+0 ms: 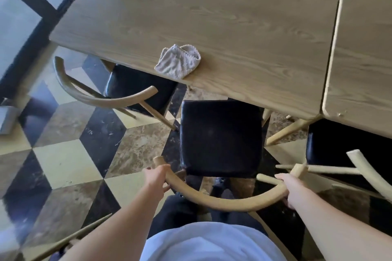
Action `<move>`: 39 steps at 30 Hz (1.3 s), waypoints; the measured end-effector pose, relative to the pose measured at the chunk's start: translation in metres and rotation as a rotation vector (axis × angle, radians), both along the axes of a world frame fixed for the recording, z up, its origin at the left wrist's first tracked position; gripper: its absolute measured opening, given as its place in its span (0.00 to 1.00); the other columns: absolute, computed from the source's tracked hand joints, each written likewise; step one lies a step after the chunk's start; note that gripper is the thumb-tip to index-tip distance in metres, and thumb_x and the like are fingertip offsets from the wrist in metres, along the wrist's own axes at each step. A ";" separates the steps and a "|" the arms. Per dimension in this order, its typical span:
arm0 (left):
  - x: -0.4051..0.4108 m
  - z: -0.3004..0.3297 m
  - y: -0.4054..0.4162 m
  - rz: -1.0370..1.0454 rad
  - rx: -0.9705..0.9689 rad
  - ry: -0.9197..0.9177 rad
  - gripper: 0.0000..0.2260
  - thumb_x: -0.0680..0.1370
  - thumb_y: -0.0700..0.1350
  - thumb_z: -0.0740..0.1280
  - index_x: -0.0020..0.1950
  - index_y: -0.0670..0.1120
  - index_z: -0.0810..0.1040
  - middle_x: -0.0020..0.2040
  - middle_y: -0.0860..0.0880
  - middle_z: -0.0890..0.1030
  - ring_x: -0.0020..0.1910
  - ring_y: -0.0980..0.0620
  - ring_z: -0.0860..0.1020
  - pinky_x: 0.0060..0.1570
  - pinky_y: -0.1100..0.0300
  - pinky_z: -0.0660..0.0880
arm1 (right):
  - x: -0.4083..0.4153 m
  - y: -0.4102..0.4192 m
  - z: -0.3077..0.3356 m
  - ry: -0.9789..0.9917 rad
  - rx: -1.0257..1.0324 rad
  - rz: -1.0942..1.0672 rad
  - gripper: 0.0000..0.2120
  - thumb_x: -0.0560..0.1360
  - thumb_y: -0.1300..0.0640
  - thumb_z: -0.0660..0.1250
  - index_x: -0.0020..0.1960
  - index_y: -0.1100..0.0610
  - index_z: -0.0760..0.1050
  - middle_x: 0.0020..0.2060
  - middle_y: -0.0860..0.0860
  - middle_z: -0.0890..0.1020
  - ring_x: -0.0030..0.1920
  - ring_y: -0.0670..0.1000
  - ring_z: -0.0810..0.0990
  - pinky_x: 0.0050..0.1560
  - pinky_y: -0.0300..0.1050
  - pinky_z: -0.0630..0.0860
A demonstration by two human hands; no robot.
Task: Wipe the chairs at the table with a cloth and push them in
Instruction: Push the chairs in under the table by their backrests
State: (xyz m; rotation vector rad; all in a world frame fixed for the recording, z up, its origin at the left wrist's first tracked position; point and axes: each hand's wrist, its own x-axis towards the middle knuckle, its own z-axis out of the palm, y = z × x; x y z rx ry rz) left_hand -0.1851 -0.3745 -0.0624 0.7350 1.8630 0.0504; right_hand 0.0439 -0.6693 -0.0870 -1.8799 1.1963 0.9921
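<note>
A chair with a black seat (220, 137) and a curved wooden backrest (224, 202) stands in front of me, its seat front just under the edge of the wooden table (233, 23). My left hand (156, 178) grips the left end of the backrest. My right hand (285, 186) grips the right end. A crumpled beige cloth (178, 62) lies on the table near its front edge, apart from both hands.
A second chair (135, 89) at the left sits partly under the table. A third chair (347, 150) stands at the right by a second table (364, 53). The floor is checkered tile. Another chair's rail (70, 237) shows at the lower left.
</note>
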 end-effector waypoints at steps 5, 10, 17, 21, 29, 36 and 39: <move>0.001 -0.028 -0.007 -0.004 -0.096 0.009 0.28 0.68 0.43 0.80 0.61 0.42 0.68 0.53 0.39 0.80 0.45 0.41 0.83 0.44 0.44 0.83 | 0.012 -0.010 -0.016 -0.005 0.051 -0.070 0.37 0.69 0.50 0.78 0.71 0.61 0.67 0.50 0.59 0.77 0.49 0.59 0.77 0.55 0.55 0.76; 0.009 -0.055 -0.008 0.007 -0.059 -0.018 0.16 0.69 0.35 0.75 0.54 0.37 0.77 0.50 0.38 0.81 0.42 0.42 0.81 0.42 0.51 0.81 | 0.009 -0.016 -0.034 -0.006 0.116 -0.123 0.32 0.64 0.55 0.79 0.67 0.56 0.75 0.59 0.59 0.80 0.57 0.61 0.80 0.63 0.61 0.76; 0.023 -0.051 0.004 0.065 -0.003 0.025 0.09 0.69 0.31 0.67 0.43 0.40 0.70 0.44 0.40 0.74 0.41 0.40 0.74 0.42 0.50 0.73 | 0.017 -0.007 -0.023 -0.014 0.145 -0.121 0.33 0.62 0.61 0.74 0.66 0.62 0.71 0.55 0.62 0.80 0.54 0.62 0.80 0.60 0.59 0.76; 0.038 -0.040 0.029 0.011 0.029 -0.022 0.11 0.67 0.30 0.66 0.42 0.42 0.69 0.40 0.42 0.72 0.37 0.43 0.73 0.39 0.52 0.73 | 0.024 0.009 -0.013 -0.040 0.114 -0.097 0.31 0.62 0.59 0.75 0.64 0.62 0.72 0.50 0.60 0.78 0.48 0.60 0.78 0.52 0.56 0.76; 0.072 -0.025 0.094 -0.209 0.041 -0.008 0.21 0.65 0.35 0.68 0.57 0.43 0.72 0.46 0.41 0.75 0.40 0.43 0.76 0.28 0.54 0.74 | 0.005 0.040 -0.020 -0.054 0.162 -0.224 0.27 0.63 0.62 0.72 0.62 0.63 0.75 0.52 0.61 0.81 0.50 0.61 0.80 0.47 0.53 0.78; 0.095 -0.029 0.141 -0.325 0.005 0.002 0.19 0.65 0.36 0.68 0.54 0.46 0.71 0.47 0.41 0.75 0.41 0.44 0.77 0.31 0.54 0.76 | -0.002 0.071 -0.021 -0.069 0.169 -0.323 0.31 0.63 0.60 0.73 0.65 0.61 0.74 0.57 0.62 0.80 0.58 0.63 0.79 0.56 0.55 0.76; 0.105 -0.037 0.156 -0.350 0.006 -0.012 0.17 0.66 0.35 0.68 0.52 0.45 0.72 0.46 0.41 0.74 0.40 0.45 0.75 0.32 0.54 0.75 | 0.001 0.082 -0.024 -0.096 0.155 -0.357 0.32 0.63 0.61 0.73 0.68 0.60 0.73 0.58 0.62 0.80 0.56 0.63 0.79 0.54 0.55 0.77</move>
